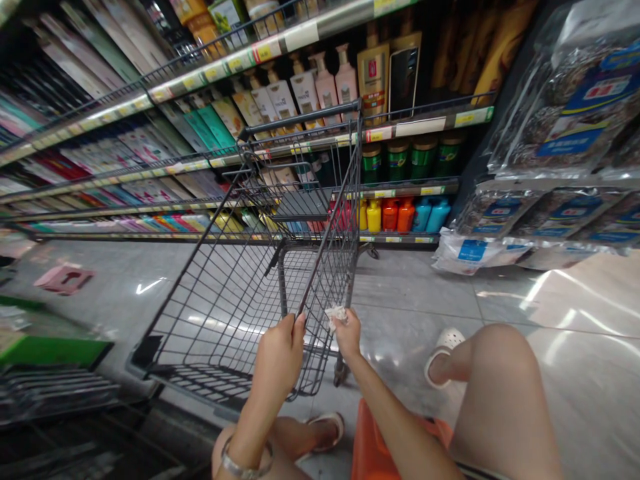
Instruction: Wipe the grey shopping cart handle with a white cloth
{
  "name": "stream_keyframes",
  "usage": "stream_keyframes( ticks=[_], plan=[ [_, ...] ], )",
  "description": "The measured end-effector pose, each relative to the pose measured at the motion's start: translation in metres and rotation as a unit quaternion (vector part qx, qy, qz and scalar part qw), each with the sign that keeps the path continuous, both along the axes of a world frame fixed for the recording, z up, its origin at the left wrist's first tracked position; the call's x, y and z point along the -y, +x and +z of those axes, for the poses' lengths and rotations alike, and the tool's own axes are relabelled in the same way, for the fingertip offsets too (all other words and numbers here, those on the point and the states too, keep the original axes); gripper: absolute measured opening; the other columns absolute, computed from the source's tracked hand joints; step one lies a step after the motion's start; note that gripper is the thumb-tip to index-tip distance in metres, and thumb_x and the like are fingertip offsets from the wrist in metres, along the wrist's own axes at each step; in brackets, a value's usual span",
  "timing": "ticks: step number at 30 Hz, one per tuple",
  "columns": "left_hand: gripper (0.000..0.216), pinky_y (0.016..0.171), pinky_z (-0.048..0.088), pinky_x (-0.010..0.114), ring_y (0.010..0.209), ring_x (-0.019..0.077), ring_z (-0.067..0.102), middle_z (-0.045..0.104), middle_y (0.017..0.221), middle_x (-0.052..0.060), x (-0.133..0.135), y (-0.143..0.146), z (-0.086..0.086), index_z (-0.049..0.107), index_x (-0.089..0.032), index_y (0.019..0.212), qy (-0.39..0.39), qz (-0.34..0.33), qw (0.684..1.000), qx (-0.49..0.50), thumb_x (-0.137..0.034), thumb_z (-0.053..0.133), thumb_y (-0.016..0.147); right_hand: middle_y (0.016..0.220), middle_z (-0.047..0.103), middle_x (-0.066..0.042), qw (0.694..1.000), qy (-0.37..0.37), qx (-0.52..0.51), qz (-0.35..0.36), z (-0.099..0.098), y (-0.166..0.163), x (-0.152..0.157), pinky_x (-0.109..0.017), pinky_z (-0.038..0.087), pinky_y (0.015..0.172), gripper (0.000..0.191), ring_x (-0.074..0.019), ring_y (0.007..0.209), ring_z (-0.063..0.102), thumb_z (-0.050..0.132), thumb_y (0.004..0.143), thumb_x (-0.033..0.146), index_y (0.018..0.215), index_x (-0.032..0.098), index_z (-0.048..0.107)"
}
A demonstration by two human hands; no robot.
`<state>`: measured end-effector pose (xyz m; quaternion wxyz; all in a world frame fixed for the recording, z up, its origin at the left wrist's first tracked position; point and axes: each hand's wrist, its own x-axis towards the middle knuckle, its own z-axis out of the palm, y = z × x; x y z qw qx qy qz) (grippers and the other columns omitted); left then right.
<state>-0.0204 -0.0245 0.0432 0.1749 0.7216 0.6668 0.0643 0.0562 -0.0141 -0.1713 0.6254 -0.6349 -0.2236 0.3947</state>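
A dark wire shopping cart stands before me, its basket showing only bare mesh. My left hand is closed around the top rail on the cart's near side. Just right of it, my right hand pinches a crumpled whitish tissue against the cart's side wires. Part of the tissue is hidden by my fingers.
Shelves of shampoo and lotion bottles line the far side. Packaged goods hang at right. An orange stool is beneath me. A pink stool and a green display edge are at left.
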Motion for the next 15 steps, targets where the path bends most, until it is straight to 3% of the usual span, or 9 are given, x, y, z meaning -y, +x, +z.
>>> stream_keyframes(
  ticks=[5,15],
  plan=[
    [0.033,0.054,0.029,0.025,0.055,0.0148,0.053,0.061,0.06,0.003,0.0,0.0,0.002,0.044,-0.022,0.063,-0.005,0.003,1.0,0.003,-0.037,0.032,0.09,0.073,0.059,-0.001,1.0,0.009,-0.013,0.004,-0.004,-0.001,0.005,-0.027,0.043,0.07,0.012,-0.0174,0.074,0.055,0.058,0.064,0.027,0.07,0.018,0.062],
    [0.034,0.054,0.031,0.024,0.054,0.0142,0.054,0.06,0.057,0.001,0.0,0.001,0.003,0.044,-0.022,0.062,-0.002,0.006,1.0,0.005,-0.036,0.033,0.09,0.066,0.064,-0.001,0.994,-0.026,-0.101,-0.009,-0.028,-0.005,0.01,-0.025,0.046,0.059,0.023,-0.0156,0.061,0.057,0.058,0.064,0.035,0.077,0.016,0.062]
  ],
)
